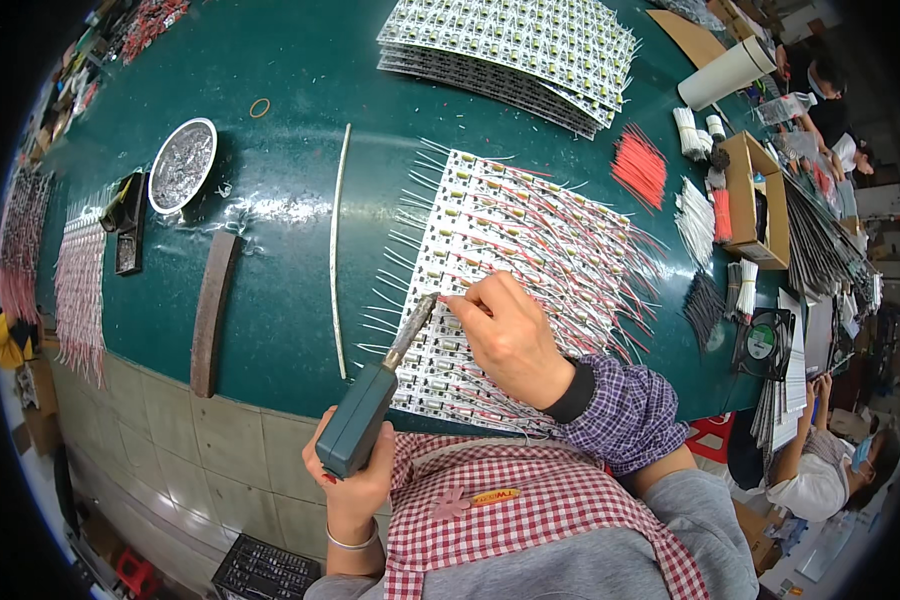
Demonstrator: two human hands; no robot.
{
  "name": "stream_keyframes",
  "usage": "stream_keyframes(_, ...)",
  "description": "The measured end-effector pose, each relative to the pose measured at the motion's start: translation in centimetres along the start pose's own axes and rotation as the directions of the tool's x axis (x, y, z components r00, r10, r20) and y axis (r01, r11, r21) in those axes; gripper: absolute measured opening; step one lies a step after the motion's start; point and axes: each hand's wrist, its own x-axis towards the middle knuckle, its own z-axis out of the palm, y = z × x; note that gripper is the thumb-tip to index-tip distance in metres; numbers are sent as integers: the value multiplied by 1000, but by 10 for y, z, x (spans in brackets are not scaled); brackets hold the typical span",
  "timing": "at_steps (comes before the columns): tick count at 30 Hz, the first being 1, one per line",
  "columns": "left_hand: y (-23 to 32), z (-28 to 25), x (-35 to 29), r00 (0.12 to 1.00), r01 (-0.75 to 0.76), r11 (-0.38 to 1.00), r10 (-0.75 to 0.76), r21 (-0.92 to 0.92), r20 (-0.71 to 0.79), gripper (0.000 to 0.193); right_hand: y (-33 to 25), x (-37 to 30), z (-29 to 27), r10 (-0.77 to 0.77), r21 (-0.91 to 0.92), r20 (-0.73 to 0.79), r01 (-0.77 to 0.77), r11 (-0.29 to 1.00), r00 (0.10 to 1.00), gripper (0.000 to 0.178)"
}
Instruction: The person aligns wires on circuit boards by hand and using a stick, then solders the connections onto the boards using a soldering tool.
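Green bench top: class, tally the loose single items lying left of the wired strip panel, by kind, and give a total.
Round metal dish: 1
Rubber band: 1
Thin white rod: 1
Brown flat bar: 1
Total: 4

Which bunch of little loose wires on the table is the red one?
The red wire bundle, lying right of the wired strip panel under the hands. The bundles farther right are white, and the lower one is black.
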Motion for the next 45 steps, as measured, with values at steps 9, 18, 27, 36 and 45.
stream_keyframes(9, 3, -5, -3, 995, 100, 995, -100, -26, -27, 24, 0, 0, 4, 8, -11, -60, -9, 1000, 998, 25)
stream_keyframes(18, 4, -8, -6, 996, 82, 997, -82, -11, -31, 25, -2, 2, -1, 4, 16, -67, -3, 1000, 998, 28)
stream_keyframes(27, 4, -10, -11, 996, 58, 998, -60, -22, -64, 23, -15, -7, -2, -25, 54, -83, 29, 998, 996, 30)
stream_keyframes(36, -8, -10, -23, 994, 66, 995, -72, -77, -78, 22, -12, -10, 2, -25, 33, -20, 25, 999, 1000, 27)
stream_keyframes(45, 1, -14, -14, 999, 15, 999, -17, 50, 43, 20, -13, -11, 4, 3, 28, -32, -2, 1000, 999, 28)
